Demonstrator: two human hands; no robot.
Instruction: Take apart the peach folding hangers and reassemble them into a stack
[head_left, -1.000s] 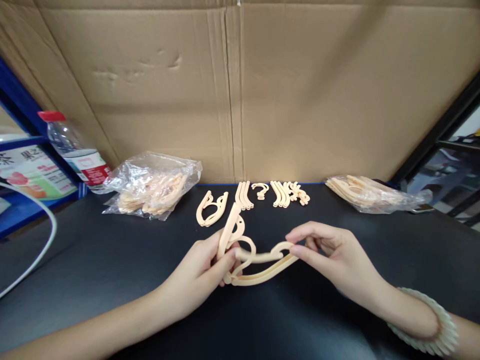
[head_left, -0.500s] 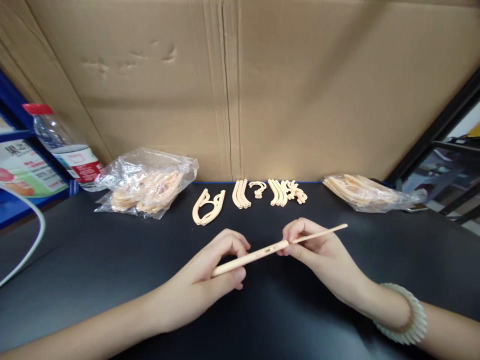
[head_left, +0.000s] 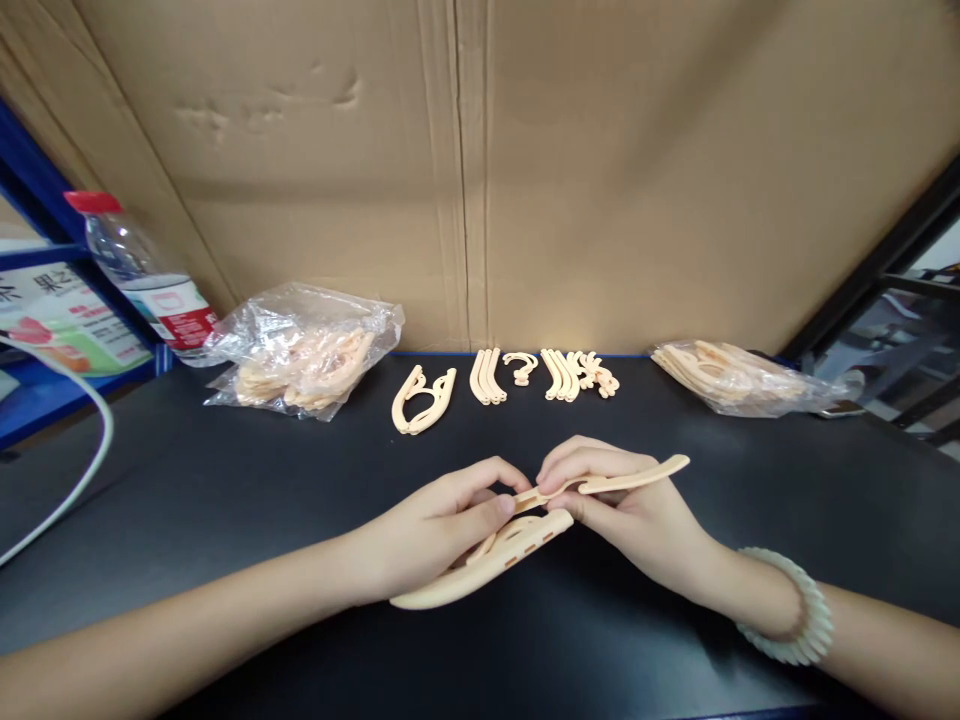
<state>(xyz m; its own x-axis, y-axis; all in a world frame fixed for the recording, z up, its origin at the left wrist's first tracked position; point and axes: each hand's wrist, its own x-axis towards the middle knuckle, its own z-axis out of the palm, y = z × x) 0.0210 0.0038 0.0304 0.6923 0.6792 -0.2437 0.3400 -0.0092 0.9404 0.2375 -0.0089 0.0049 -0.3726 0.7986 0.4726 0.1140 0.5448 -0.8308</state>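
Note:
My left hand (head_left: 461,515) is closed around a beige plastic folding hanger (head_left: 480,575), tilted above the black table, with slots along its near edge. My right hand (head_left: 619,490) pinches a slim curved hanger arm (head_left: 637,477), whose free end points right. The fingertips of both hands meet where the arm comes to the hanger's upper part; whether the two are joined is hidden by the fingers. Beyond the hands lie a folded hanger (head_left: 439,405), several loose curved arms (head_left: 487,378), a hanger hook (head_left: 523,368) and a cluster of small hooks (head_left: 596,378).
A clear bag of hanger parts (head_left: 300,355) lies at the back left, beside a red-capped bottle (head_left: 161,285). Another bag (head_left: 727,378) is at the back right. A cardboard wall (head_left: 600,180) closes the back. On the left runs a white cable (head_left: 101,455).
The hanger has turned from edge-on to show its slotted side and opening. My right hand has shifted slightly left with the arm, bringing both hands' fingertips together.

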